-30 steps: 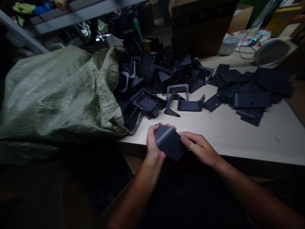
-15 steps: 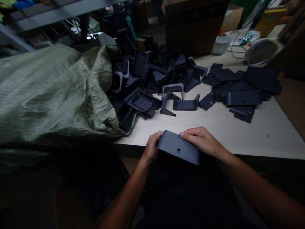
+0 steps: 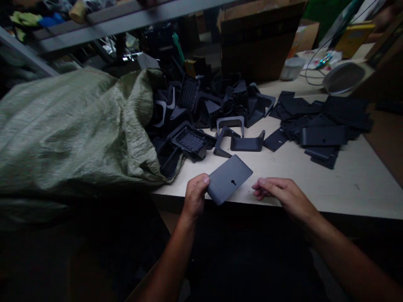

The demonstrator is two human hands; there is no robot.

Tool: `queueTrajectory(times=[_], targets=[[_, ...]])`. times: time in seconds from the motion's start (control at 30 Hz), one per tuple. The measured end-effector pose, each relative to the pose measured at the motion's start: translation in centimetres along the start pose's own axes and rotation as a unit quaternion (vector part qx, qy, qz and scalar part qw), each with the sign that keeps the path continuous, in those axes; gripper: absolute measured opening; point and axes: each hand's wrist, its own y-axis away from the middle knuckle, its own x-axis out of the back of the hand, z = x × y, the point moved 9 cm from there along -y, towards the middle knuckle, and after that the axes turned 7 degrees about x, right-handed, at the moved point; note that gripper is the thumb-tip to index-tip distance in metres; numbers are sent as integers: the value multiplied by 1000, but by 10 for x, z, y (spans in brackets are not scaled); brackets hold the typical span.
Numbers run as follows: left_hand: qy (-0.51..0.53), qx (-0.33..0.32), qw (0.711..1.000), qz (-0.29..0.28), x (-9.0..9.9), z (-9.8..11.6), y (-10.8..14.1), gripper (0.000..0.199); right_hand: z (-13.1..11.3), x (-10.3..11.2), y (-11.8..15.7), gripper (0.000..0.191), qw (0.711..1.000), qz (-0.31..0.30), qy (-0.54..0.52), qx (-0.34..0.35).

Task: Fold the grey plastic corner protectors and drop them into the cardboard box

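A dark grey plastic plate (image 3: 227, 178) with a small keyhole slot is tilted over the table's front edge. My left hand (image 3: 195, 193) pinches its left corner between thumb and fingers. To the right of the plate, apart from it, my right hand (image 3: 278, 192) hovers with curled fingers, the thumb near the index finger and nothing seen between them. Beyond the plate lie a U-shaped dark bracket (image 3: 247, 144) and a jumbled heap of dark plastic parts (image 3: 210, 110). Flat dark plates (image 3: 324, 136) are piled at the right.
A green woven sack (image 3: 94, 130) bulges over the left side of the pale table (image 3: 355, 180). Behind the parts stand a cardboard box (image 3: 258, 46), a clear cup (image 3: 292, 68) and a round dish (image 3: 343, 77). A metal shelf beam (image 3: 126, 19) crosses the upper left.
My right hand has let go of the plate and moved right. The plate, held by my left hand alone, has turned so that its right end points up. The view has shifted slightly.
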Motion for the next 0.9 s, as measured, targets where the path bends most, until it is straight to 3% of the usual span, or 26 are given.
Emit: queueTrajectory(times=[0.1,0.17,0.2,0.33,0.43,0.5,0.57,0.7,0.9], targets=[[-56,39,992,-106,-23,-6,10,36,12,-30,4,56,989,-48,-130,-58],[-98,74,975,-184,-36,-13,16,35,9,-39,3,52,981,-49,-181,-54],[-98,80,973,-195,-37,-15,16,37,4,-43,3,50,980,-59,-184,-42],[45,111,986,-112,-33,-19,0,56,-14,-65,10,41,983,-170,-63,26],[174,210,950,-151,-64,-33,-2,57,-18,-79,15,38,977,-201,-4,77],[220,223,937,-153,-81,-32,-1,41,-15,-83,17,39,981,-173,-28,82],[236,193,946,-114,-85,-27,-1,26,-11,-83,18,39,987,-121,-66,81],[233,143,959,-81,-85,-19,5,21,-12,-79,25,36,989,-38,-71,126],[286,145,946,-55,-75,-15,3,17,-13,-82,15,40,990,-55,-57,114]])
